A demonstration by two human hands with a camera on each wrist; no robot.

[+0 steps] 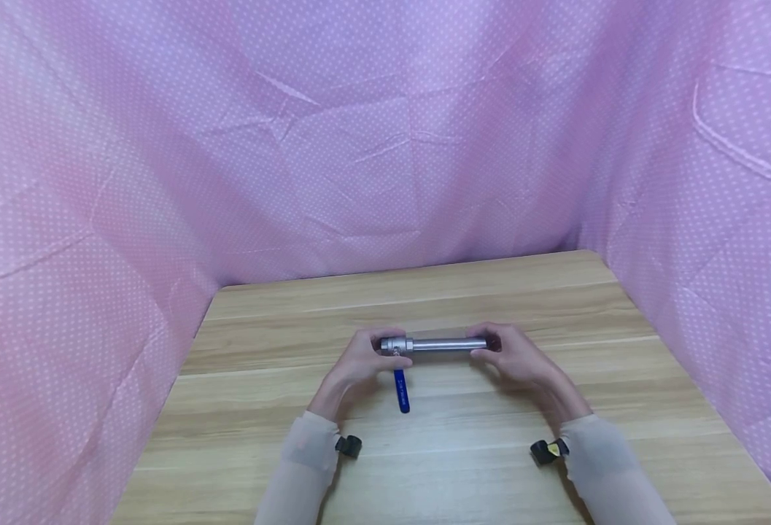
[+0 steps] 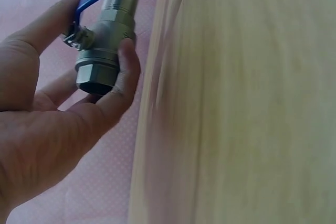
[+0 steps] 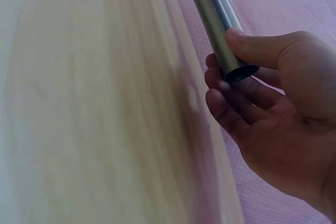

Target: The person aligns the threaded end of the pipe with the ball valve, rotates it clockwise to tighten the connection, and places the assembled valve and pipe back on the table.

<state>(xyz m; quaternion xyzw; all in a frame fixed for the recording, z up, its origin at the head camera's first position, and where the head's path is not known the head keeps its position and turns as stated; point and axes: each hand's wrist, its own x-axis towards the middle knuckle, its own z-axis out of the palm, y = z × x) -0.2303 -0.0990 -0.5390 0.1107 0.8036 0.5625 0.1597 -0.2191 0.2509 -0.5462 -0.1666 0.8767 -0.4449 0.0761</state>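
A steel ball valve (image 1: 394, 345) with a blue lever handle (image 1: 401, 391) is joined to a straight metal pipe (image 1: 447, 344), which reaches to the right. My left hand (image 1: 362, 357) grips the valve body at its left end, and the handle points toward me. In the left wrist view, thumb and fingers curl around the valve body (image 2: 107, 35) near its hex end. My right hand (image 1: 513, 354) holds the pipe's right end. The right wrist view has the pipe's open end (image 3: 241, 72) between the thumb and the curled fingers.
Beneath the hands lies a wood-grain table (image 1: 260, 408). Pink dotted cloth (image 1: 385, 146) hangs behind it and along both sides. A small black camera is strapped on each wrist, over pale sleeves (image 1: 303, 459).
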